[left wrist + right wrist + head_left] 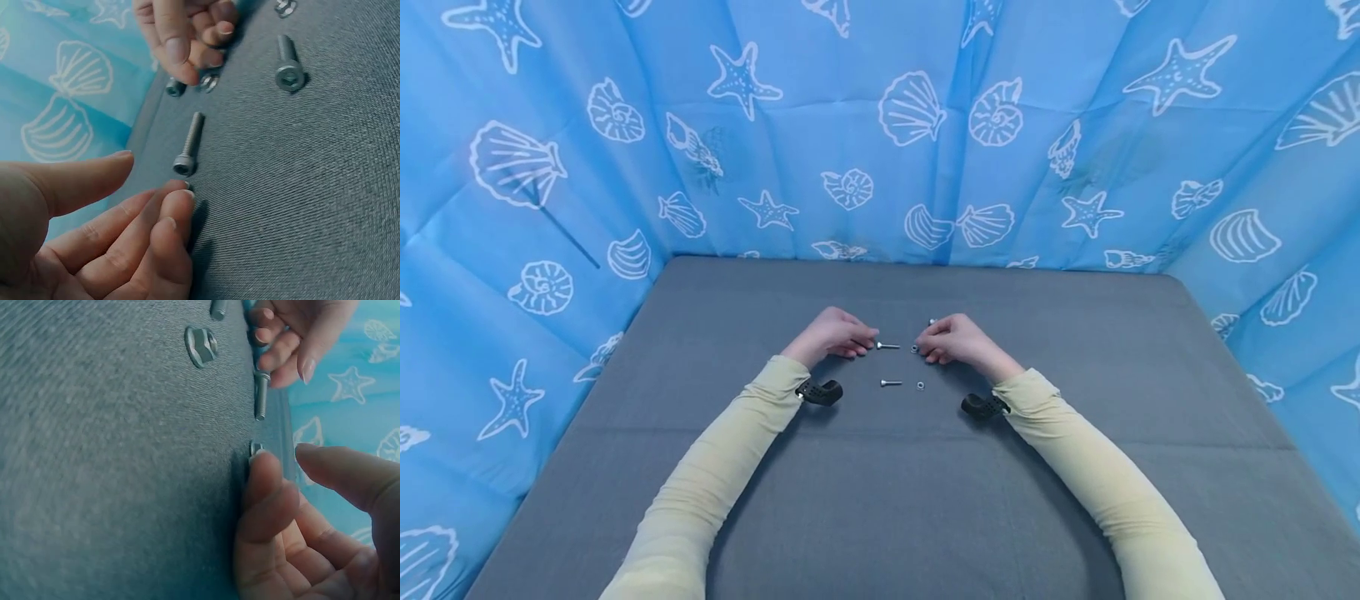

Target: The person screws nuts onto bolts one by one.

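Note:
My left hand [838, 333] is at the far middle of the table, its fingertips right at the head of a silver socket-head bolt [889, 346]. That bolt [191, 140] lies on the cloth beyond the fingers, and the left thumb stands apart from them. Across from it, my right hand [957, 340] has its fingertips at a small metal nut [914, 349]. In the right wrist view, the index finger partly hides this nut [255, 448], with the thumb held away. Nearer my body lie a second bolt [891, 383] and a flanged nut [201, 347].
Just behind the right hand sits another small metal piece [932, 322], partly covered in the left wrist view. Grey cloth covers the table [880, 500]. A blue curtain [865, 142] with shell prints hangs along the back and sides.

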Available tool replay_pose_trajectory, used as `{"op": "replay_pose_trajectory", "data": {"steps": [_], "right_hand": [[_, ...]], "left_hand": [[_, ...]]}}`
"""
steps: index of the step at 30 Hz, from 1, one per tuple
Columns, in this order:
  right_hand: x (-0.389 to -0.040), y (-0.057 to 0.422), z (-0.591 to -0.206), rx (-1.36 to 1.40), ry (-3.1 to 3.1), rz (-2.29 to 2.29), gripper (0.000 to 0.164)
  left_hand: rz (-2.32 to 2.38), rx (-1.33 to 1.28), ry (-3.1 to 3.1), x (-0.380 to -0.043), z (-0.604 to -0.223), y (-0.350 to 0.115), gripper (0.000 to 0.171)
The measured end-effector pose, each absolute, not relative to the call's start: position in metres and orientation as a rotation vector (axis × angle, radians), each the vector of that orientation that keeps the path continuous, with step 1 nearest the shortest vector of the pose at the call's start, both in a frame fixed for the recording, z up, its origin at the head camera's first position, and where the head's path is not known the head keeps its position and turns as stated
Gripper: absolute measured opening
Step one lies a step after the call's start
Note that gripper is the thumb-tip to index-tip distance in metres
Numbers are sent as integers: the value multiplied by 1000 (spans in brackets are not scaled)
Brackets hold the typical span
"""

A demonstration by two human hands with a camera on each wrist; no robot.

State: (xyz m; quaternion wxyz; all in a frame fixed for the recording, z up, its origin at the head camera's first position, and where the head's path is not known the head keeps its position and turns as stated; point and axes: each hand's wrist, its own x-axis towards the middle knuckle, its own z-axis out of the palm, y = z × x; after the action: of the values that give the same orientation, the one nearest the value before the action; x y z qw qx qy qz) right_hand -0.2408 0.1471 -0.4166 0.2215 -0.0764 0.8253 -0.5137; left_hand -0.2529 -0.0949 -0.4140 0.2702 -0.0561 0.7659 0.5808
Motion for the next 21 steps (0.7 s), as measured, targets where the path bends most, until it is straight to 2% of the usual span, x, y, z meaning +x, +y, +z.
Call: {"op": "replay_pose_trajectory", "data": {"steps": [9, 21], "right_hand": [[-243, 139, -418, -221, 2500, -1199, 19], [-244, 132, -419, -175, 2566, -1122, 16]], "left_hand": [[1433, -89, 2305, -250, -416, -86, 21], [1288, -76, 2467, -248, -418, -78, 16]]}}
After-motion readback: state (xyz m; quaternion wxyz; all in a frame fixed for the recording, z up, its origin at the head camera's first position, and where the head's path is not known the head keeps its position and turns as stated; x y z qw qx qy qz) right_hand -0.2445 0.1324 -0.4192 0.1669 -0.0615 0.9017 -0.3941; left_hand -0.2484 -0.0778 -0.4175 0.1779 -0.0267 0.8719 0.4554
